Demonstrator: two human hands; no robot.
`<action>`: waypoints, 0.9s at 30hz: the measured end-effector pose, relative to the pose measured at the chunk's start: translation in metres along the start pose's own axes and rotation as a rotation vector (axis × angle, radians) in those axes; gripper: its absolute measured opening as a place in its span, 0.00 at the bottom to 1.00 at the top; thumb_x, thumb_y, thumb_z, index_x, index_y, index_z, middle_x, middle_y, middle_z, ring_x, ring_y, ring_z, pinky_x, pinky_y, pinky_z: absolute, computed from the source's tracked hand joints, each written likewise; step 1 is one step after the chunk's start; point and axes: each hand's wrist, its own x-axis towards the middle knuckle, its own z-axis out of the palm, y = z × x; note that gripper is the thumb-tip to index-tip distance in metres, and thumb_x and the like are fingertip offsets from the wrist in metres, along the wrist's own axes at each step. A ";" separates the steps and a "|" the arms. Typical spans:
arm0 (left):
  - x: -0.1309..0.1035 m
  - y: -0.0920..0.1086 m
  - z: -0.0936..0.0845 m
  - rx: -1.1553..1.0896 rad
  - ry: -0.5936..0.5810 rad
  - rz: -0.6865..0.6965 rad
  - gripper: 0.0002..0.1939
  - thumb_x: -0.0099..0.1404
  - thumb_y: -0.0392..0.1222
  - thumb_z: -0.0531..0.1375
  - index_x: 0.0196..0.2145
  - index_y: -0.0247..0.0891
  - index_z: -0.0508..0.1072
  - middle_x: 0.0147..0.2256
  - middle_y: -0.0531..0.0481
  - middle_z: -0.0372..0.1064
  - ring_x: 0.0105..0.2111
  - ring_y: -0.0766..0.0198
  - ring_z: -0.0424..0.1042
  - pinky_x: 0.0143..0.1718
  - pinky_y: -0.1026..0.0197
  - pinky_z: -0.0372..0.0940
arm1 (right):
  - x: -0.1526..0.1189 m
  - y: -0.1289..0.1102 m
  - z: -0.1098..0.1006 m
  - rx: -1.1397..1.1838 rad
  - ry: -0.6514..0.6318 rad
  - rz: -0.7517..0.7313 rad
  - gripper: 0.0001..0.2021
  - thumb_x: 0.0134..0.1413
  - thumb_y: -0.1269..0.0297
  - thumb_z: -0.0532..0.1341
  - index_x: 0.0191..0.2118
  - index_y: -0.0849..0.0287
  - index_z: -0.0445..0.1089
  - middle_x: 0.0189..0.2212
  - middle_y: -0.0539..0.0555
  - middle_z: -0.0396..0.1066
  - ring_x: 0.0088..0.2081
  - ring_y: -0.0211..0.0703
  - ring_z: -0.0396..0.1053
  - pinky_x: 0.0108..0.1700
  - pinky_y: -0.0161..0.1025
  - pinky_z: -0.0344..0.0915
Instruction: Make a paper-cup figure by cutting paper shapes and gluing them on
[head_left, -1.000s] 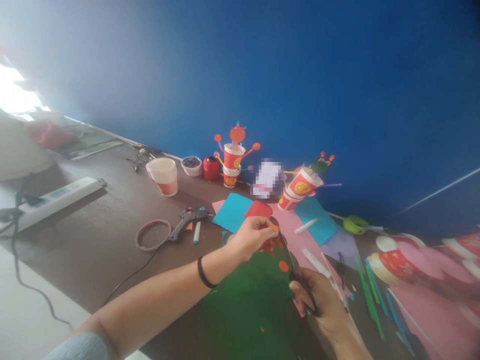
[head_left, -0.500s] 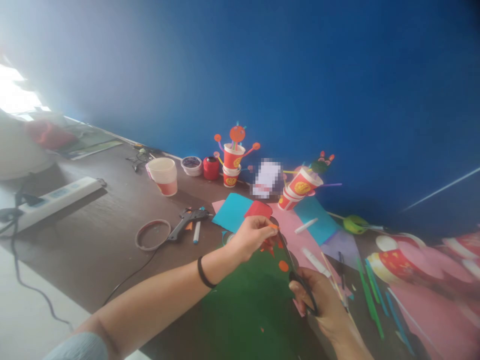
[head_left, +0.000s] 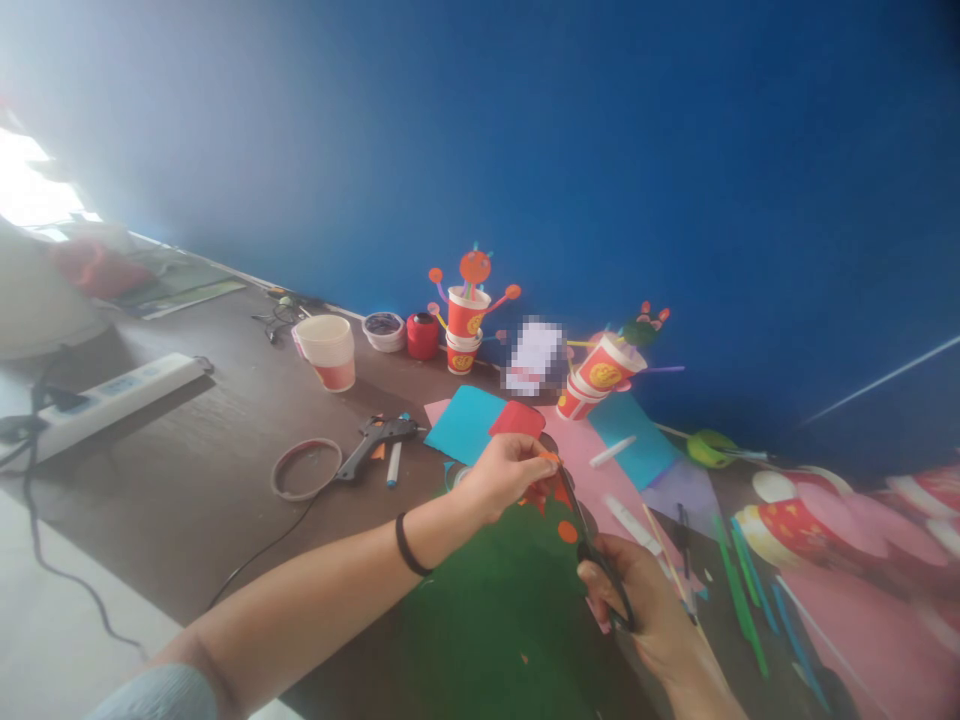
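Should handle as light, thin, bendy and easily creased, being orange paper (head_left: 552, 459); best taken by an edge, clear of the blades. Pinched between thumb and fingertips of the left hand (head_left: 510, 477), near the far end of the green sheet (head_left: 487, 600), against scissors (head_left: 587, 548) clasped by the handles in the right hand (head_left: 646, 592). Bright, small, perhaps curved, but mostly hidden in outline.

From eleven to three o'clock the view is filled by a deep-blue wall (head_left: 675, 150), bleached toward ten o'clock by glaring light (head_left: 30, 180); beneath it a dark-brown bench (head_left: 232, 420) is set, bordered at eight o'clock by pale flooring (head_left: 60, 610)
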 end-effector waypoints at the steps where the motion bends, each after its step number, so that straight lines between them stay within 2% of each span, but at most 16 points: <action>1: 0.000 0.000 0.000 0.003 -0.002 0.000 0.04 0.54 0.34 0.58 0.23 0.33 0.67 0.19 0.52 0.65 0.18 0.71 0.66 0.19 0.69 0.63 | 0.000 0.000 0.000 -0.006 -0.003 0.002 0.25 0.38 0.38 0.63 0.23 0.58 0.60 0.08 0.44 0.59 0.12 0.31 0.53 0.17 0.32 0.47; 9: 0.000 -0.001 0.000 -0.003 -0.014 0.003 0.04 0.52 0.36 0.59 0.23 0.33 0.67 0.19 0.52 0.65 0.18 0.71 0.66 0.18 0.69 0.62 | -0.002 -0.001 0.000 -0.009 0.026 0.010 0.26 0.37 0.37 0.63 0.23 0.57 0.60 0.08 0.44 0.59 0.11 0.32 0.53 0.16 0.32 0.48; 27: 0.000 -0.001 -0.001 -0.027 -0.020 0.005 0.06 0.52 0.38 0.59 0.22 0.33 0.67 0.20 0.51 0.66 0.18 0.71 0.66 0.18 0.69 0.61 | -0.002 0.000 0.001 -0.027 0.028 -0.018 0.23 0.42 0.40 0.62 0.24 0.57 0.60 0.08 0.44 0.60 0.11 0.32 0.54 0.17 0.32 0.48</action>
